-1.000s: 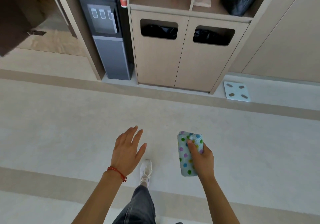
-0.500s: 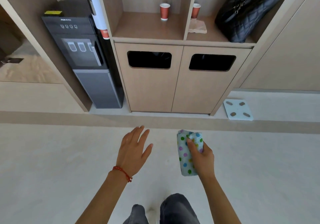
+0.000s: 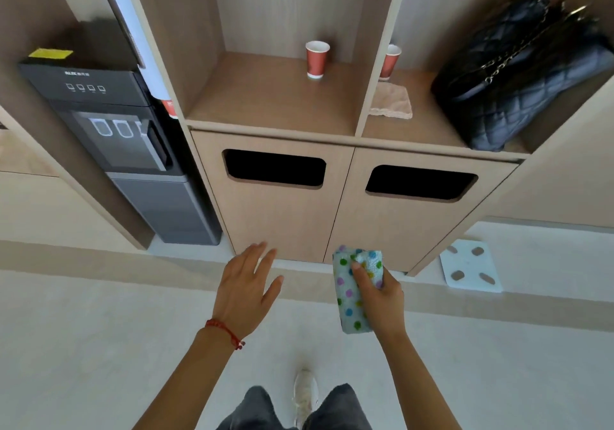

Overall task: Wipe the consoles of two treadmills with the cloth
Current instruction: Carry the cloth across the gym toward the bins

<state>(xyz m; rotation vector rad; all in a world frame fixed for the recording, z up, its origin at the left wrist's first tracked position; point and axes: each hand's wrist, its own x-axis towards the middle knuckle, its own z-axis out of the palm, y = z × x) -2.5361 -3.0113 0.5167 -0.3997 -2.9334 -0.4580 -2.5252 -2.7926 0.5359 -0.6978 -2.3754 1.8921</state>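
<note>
A folded light-blue cloth (image 3: pixel 349 300) with coloured dots is gripped in my right hand (image 3: pixel 382 300), held out in front of me above the floor. To its left, my left hand (image 3: pixel 246 291) is empty, palm down with fingers spread; a red string bracelet circles its wrist. Both hands hover just in front of the base of a wooden cabinet (image 3: pixel 282 217). No treadmill or console is in view.
The cabinet has two doors with dark slots; its shelf holds two red paper cups (image 3: pixel 317 59), a beige rag (image 3: pixel 392 101) and a black quilted bag (image 3: pixel 521 74). A dark water dispenser (image 3: pixel 133 150) stands left. A white scale (image 3: pixel 470 266) lies on the floor at right.
The cabinet and dispenser have come much closer and fill more of the view as I walk toward them. My hands keep the same pose, the cloth still in my right hand.
</note>
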